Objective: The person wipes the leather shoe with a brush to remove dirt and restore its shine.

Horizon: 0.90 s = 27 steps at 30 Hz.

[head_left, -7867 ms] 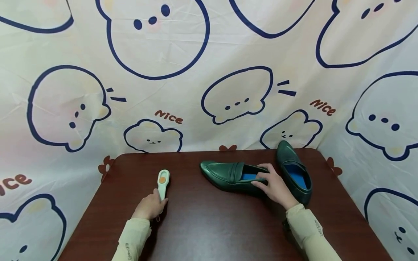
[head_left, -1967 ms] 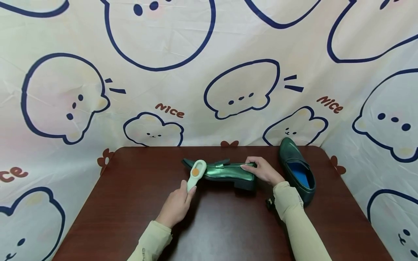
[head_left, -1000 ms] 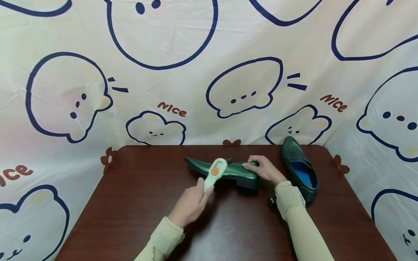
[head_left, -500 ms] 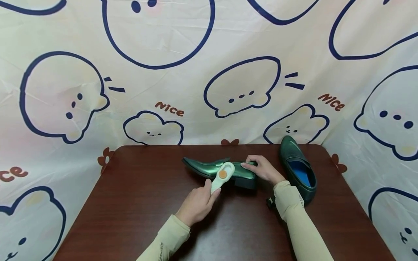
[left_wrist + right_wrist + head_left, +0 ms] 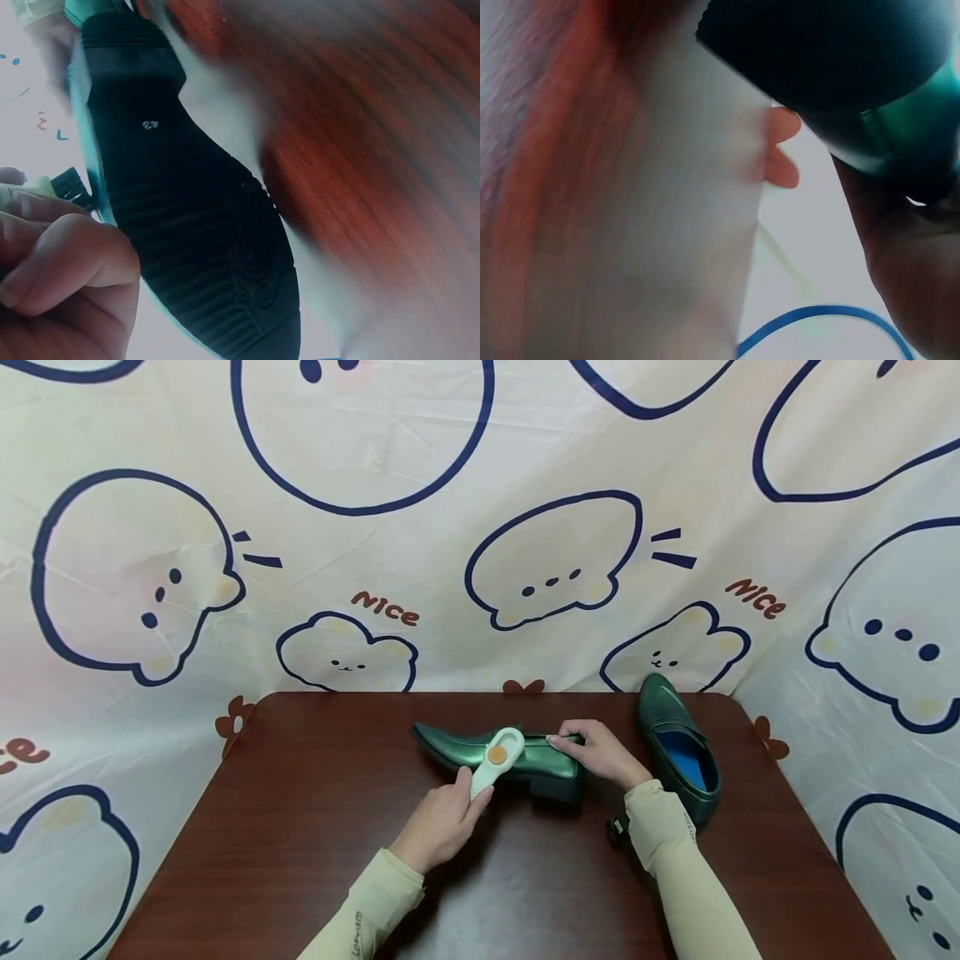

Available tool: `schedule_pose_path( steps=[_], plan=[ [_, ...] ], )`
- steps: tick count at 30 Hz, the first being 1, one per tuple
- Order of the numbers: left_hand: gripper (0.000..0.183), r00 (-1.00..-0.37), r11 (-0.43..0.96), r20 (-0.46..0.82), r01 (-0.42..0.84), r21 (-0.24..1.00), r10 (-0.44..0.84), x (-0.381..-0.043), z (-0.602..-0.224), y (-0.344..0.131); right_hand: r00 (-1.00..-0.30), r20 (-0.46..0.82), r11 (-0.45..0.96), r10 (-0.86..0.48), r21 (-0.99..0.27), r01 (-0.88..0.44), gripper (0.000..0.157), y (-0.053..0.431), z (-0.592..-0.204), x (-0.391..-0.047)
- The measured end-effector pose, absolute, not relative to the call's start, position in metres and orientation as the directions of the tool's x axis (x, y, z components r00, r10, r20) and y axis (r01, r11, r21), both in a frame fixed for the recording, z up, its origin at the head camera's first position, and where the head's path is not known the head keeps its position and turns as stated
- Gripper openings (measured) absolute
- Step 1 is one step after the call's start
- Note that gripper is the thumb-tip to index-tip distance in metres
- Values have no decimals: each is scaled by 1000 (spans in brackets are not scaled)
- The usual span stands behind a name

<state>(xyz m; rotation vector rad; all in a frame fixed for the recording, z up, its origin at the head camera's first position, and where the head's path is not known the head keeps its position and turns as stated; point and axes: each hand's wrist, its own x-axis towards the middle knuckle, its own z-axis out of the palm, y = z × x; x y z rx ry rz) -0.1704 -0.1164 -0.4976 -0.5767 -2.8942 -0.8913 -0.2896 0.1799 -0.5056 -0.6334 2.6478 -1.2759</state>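
Note:
My left hand [image 5: 438, 822] grips a small brush [image 5: 498, 757] by its pale green handle, which has an orange dot. In the left wrist view the brush's dark bristles [image 5: 69, 186] are right at the shoe's side. My right hand [image 5: 600, 750] pinches the heel-end rim of a shiny green loafer [image 5: 457, 748], toe pointing left, its side facing me. The loafer's patterned black sole [image 5: 187, 217] and block heel fill much of the left wrist view. In the right wrist view the dark heel [image 5: 832, 52] looms close, above the right hand's thumb side.
The matching green loafer [image 5: 670, 727], blue inside, stands at the right back of the brown table [image 5: 300, 860], just beyond my right hand. A white cloth [image 5: 420, 560] with blue cartoon outlines hangs behind the table and along its sides.
Earlier the loafer stood opening up and the brush was off to the left. Since then the loafer has been tilted; the brush moved right along its side, then slightly back left.

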Motion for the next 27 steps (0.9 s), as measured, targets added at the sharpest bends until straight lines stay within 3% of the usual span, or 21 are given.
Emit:
schedule_pose_path(
  steps=[6, 14, 22, 27],
  plan=[
    [34, -941, 761, 174, 336, 555, 289, -170, -495, -126, -910, 102, 557, -402, -762, -331, 36, 164, -490, -282],
    [33, -943, 723, 173, 330, 607, 286, -168, -496, -131, -914, 180, 504, -364, -787, -355, 24, 154, -471, -269],
    [33, -948, 706, 196, 317, 633, 250, -169, -495, -136, -893, 83, 354, -442, -899, -259, 20, 149, -460, -265],
    [32, -948, 709, 221, 319, 628, 231, -171, -496, -139, -858, 41, 293, -512, -931, -219, 31, 154, -461, -265]
  ],
)
